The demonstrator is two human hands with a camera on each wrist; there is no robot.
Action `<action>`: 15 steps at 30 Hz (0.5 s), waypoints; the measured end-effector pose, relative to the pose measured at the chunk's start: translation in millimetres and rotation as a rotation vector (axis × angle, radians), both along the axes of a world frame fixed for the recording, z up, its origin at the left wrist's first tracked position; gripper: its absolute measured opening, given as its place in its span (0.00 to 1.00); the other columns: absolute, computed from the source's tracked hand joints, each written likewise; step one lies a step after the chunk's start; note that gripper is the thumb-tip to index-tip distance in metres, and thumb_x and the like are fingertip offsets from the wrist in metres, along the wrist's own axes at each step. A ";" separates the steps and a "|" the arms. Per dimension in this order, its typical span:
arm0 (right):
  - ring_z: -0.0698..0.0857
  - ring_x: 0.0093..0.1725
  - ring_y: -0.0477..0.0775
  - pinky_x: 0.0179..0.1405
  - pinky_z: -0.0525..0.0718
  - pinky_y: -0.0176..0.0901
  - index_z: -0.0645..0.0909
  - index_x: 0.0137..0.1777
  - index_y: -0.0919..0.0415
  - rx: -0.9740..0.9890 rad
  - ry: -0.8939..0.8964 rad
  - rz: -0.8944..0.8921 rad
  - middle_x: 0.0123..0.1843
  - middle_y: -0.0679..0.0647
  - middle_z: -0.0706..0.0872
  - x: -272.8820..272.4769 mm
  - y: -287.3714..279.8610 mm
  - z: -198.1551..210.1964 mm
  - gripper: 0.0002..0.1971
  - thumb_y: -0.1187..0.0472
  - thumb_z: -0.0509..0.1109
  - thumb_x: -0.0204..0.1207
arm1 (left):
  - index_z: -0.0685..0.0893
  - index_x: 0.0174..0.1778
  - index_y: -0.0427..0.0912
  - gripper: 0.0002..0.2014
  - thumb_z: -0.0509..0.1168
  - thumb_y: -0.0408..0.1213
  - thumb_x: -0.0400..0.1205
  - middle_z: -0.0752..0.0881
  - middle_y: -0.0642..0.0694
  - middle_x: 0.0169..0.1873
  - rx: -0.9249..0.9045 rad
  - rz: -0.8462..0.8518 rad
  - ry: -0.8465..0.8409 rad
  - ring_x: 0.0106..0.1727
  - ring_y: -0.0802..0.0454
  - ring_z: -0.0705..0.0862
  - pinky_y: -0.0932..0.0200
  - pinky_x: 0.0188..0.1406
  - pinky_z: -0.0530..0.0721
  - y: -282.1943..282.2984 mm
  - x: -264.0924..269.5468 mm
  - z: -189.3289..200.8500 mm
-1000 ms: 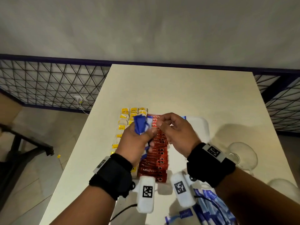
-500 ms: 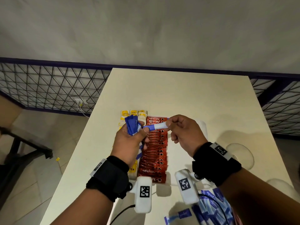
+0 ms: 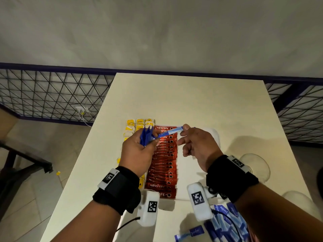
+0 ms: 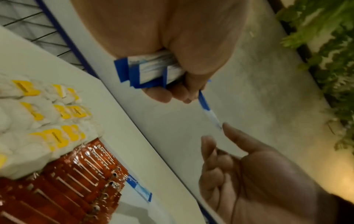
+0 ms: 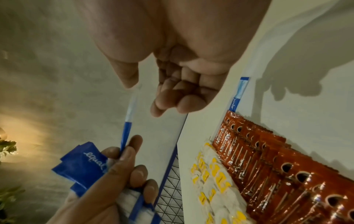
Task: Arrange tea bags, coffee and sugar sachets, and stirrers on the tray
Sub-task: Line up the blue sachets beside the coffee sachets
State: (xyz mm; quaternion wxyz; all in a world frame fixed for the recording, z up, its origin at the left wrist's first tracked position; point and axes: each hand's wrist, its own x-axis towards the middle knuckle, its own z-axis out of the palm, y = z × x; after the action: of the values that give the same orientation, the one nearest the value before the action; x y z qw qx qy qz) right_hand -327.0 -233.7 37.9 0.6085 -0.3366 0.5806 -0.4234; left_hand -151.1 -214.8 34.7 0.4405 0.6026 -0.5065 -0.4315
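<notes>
Head view: our left hand (image 3: 138, 152) clenches the blue sugar sachets (image 3: 146, 136); since a second ago one sachet (image 3: 170, 132) has slid out rightward (nearly free), pinched by our right hand (image 3: 197, 145) above the tray (image 3: 215, 137), ready for placing beside the coffee sachets (image 3: 163, 163).

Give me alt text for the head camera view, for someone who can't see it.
Two hands pull one blue-and-white sachet from a bundle: the left hand grips the bundle, the right hand pinches the sachet's far end. Below them, on a white tray on a pale table, lie rows of red coffee sachets and yellow-tagged tea bags.
</notes>
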 end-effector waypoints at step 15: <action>0.73 0.24 0.51 0.27 0.77 0.41 0.76 0.40 0.62 0.065 0.006 -0.230 0.36 0.59 0.83 -43.5 -29.1 -71.7 0.10 0.71 0.62 0.83 | 0.87 0.40 0.66 0.19 0.70 0.30 0.80 0.88 0.64 0.41 0.077 -0.037 -0.192 0.43 0.62 0.86 0.58 0.46 0.85 6.3 25.4 -21.2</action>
State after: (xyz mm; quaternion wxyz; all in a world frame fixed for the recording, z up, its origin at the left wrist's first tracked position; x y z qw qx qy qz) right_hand -370.5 -262.8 -33.8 0.5649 -0.2490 0.6306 -0.4703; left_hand -125.7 -208.5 13.5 0.3584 0.6481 -0.5406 -0.3991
